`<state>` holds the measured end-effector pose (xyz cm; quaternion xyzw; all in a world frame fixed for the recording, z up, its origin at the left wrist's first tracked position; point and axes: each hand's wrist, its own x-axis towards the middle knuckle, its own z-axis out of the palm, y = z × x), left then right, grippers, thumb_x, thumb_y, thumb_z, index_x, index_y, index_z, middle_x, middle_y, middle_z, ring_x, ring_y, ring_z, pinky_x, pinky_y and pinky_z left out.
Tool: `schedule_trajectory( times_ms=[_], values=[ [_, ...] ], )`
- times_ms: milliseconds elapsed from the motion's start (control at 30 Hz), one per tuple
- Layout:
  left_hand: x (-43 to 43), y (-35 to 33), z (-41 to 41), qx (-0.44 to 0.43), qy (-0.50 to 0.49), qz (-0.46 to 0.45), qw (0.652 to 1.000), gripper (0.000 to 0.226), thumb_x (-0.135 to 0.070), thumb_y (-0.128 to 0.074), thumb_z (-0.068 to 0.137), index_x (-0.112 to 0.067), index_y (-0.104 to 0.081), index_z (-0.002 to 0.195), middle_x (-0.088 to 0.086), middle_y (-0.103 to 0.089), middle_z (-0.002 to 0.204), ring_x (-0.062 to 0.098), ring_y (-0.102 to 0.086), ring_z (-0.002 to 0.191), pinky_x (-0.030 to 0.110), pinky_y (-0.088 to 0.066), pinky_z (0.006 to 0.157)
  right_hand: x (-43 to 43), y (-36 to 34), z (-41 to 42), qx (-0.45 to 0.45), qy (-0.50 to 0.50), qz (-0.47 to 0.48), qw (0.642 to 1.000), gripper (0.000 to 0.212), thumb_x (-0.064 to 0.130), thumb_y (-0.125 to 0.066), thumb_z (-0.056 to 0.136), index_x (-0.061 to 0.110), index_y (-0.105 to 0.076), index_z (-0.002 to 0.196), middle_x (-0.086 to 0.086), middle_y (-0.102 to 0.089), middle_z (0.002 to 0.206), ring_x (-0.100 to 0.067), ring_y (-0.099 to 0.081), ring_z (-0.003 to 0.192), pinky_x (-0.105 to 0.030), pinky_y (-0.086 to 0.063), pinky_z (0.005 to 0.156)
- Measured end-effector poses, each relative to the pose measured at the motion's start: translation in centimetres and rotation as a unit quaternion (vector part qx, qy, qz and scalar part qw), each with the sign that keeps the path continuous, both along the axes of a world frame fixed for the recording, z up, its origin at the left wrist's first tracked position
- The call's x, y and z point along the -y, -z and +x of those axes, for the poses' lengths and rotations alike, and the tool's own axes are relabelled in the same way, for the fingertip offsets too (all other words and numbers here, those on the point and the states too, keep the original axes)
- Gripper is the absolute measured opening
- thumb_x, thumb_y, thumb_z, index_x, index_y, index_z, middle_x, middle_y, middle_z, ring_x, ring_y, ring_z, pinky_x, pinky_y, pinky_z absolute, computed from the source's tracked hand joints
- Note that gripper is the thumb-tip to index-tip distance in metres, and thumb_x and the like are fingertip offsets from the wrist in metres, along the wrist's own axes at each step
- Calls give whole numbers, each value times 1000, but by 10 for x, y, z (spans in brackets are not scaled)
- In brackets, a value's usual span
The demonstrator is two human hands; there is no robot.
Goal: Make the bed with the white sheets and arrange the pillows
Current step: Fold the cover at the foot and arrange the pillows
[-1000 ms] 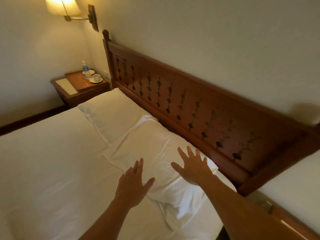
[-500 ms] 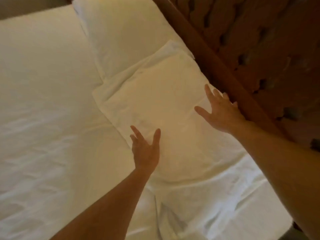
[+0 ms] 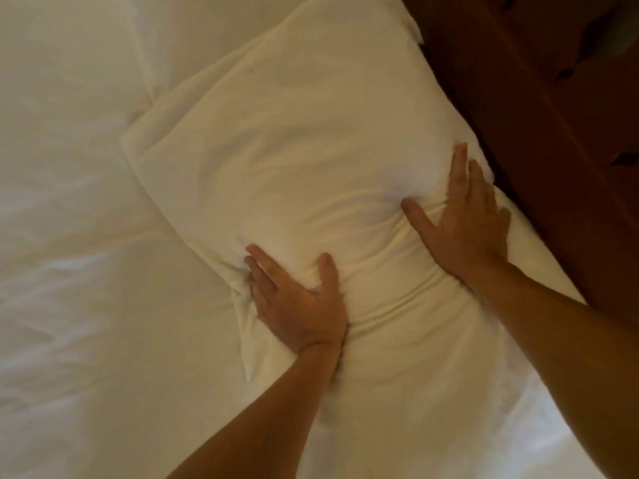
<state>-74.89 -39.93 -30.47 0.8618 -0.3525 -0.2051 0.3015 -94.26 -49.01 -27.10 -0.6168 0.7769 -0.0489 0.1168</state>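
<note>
Left hand [image 3: 297, 302] and right hand [image 3: 463, 223], fingers spread flat, press the pillow [image 3: 311, 150] lying beside the headboard [image 3: 553, 133].

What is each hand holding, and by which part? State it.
Nothing is held. The left hand and right hand only press flat on the pillow, near its closer end.
</note>
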Motion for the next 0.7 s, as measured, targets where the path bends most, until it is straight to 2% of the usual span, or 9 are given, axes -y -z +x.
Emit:
schedule_trajectory(
  times_ms=[100,200,333,433,567,633,700],
  values=[
    [-1,1,0,3,-1,2,1000,104,-78,-38,82,-17,-13,163,13,-32,163,35,-37,143,49,-31,114,0,0,-1,11,0,-3,1000,108,95,-24,75,38,18,157,-13,-24,164,-40,-40,141,-63,-39,104],
    [0,-4,2,-21,1,-5,1000,105,-80,-40,80,-23,-9,163,10,-31,164,32,-35,146,49,-30,116,1,-11,3,6,2,8,1000,111,93,-30,77,35,18,158,-15,-37,157,-44,-53,125,-57,-44,96],
    [-4,-29,12,-175,-55,-12,983,122,-88,-48,67,-31,6,161,0,-35,162,24,-38,146,36,-31,117,-5,-37,9,-10,38,49,998,115,93,-35,76,33,19,158,-19,-43,152,-47,-54,122,-56,-42,97],
    [-8,-56,25,-253,-51,1,966,124,-80,-65,72,-37,12,159,8,-43,157,28,-46,141,38,-36,116,-8,-61,16,-9,63,66,996,118,94,-37,75,31,19,158,-20,-51,146,-46,-57,120,-54,-44,95],
    [-19,-100,46,-207,56,4,977,109,-67,-66,83,-51,15,154,7,-41,158,32,-49,137,41,-38,116,-22,-106,31,-8,78,95,992,111,80,-49,85,36,24,156,-24,-57,136,-47,-59,115,-48,-44,87],
    [-33,-121,57,-169,114,8,979,99,-62,-64,88,-55,10,153,6,-54,146,31,-57,127,39,-43,109,-38,-132,34,0,63,97,993,105,71,-52,90,39,24,155,-24,-58,134,-47,-60,113,-45,-41,81],
    [-50,-144,71,-140,156,15,978,87,-59,-60,92,-57,3,151,7,-58,136,29,-58,122,38,-44,105,-60,-157,38,8,30,99,995,99,65,-52,94,41,22,156,-22,-58,135,-45,-59,114,-46,-44,86]
  ],
)
